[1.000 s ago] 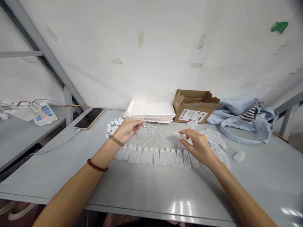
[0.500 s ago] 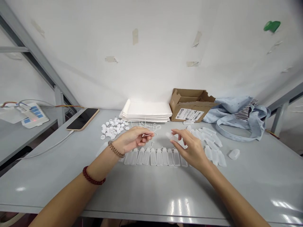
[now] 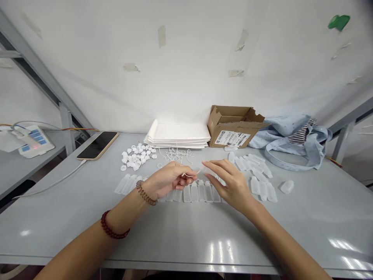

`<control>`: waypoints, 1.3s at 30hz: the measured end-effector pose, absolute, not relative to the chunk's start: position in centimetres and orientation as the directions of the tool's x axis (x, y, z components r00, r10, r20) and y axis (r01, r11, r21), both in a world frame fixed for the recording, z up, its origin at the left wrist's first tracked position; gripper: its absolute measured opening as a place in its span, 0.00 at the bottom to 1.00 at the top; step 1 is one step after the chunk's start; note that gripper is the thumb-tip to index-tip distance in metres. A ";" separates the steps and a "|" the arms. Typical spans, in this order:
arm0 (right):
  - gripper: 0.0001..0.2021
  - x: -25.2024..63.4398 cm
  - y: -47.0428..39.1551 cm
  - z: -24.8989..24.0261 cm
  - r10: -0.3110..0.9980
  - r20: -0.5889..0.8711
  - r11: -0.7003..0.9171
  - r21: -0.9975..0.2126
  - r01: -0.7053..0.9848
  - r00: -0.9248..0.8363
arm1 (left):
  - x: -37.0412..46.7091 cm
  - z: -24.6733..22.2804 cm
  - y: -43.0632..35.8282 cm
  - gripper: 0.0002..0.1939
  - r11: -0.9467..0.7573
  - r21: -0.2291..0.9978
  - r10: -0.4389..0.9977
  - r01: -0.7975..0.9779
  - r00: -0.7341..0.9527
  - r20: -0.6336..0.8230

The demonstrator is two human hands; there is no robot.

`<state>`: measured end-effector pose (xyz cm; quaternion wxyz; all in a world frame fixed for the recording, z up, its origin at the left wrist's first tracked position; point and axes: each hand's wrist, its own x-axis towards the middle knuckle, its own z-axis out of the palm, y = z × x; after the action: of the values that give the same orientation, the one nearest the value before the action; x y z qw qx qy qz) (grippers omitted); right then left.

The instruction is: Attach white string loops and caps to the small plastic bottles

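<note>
My left hand (image 3: 171, 179) is closed in a pinch on a thin white looped strap (image 3: 199, 171), whose end sticks out toward the right. My right hand (image 3: 229, 182) holds a small translucent plastic bottle (image 3: 207, 170) between thumb and fingers; the bottle is partly hidden and faint. Strap and bottle are close together, and I cannot tell whether they touch. Below both hands stretches a row of similar translucent bottles (image 3: 201, 192), several partly covered by my left hand. More white looped straps (image 3: 176, 154) lie in a tangle behind the hands.
White caps (image 3: 136, 156) are heaped at left, near a charging phone (image 3: 98, 145). Loose bottles (image 3: 256, 166) lie to the right. Behind stand a stack of white envelopes (image 3: 177, 134), an open cardboard box (image 3: 233, 128) and a light-blue fabric bag (image 3: 284, 132).
My left hand has moved slightly right with the strap, toward the bottle. My right hand has stayed near its place, its fingers shifted a little left. The view has turned slightly.
</note>
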<state>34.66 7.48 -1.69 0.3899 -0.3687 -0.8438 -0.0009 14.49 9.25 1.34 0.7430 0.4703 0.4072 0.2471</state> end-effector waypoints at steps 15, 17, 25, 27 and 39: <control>0.14 34.0 7.1 -0.4 0.928 -0.028 -0.125 -0.962 -0.242 -0.371 | 14.7 2.3 7.5 0.27 -0.479 0.786 0.837 0.391 0.472 0.276; 0.13 33.8 7.1 -0.3 0.915 -0.059 -0.182 -0.943 -0.277 -0.399 | 15.1 2.0 7.0 0.28 -0.648 0.628 0.746 0.432 0.527 0.407; 0.12 33.7 7.0 -0.5 0.869 -0.064 -0.236 -0.925 -0.298 -0.490 | 15.0 1.7 7.6 0.19 -0.763 0.448 0.646 0.466 0.571 0.507; 0.16 34.0 7.3 -0.5 0.907 -0.053 -0.180 -0.946 -0.272 -0.417 | 14.5 1.7 8.4 0.21 -0.772 0.440 0.634 0.459 0.604 0.482; 0.11 34.7 10.9 -1.5 0.990 0.031 0.078 -0.937 0.340 -0.141 | 13.5 -1.2 13.4 0.24 -0.634 0.504 0.737 0.586 0.655 0.166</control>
<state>34.71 10.89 -1.50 0.3837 -0.5313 -0.6258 0.4229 13.50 13.36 -1.23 0.2083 0.8854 0.3738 0.1815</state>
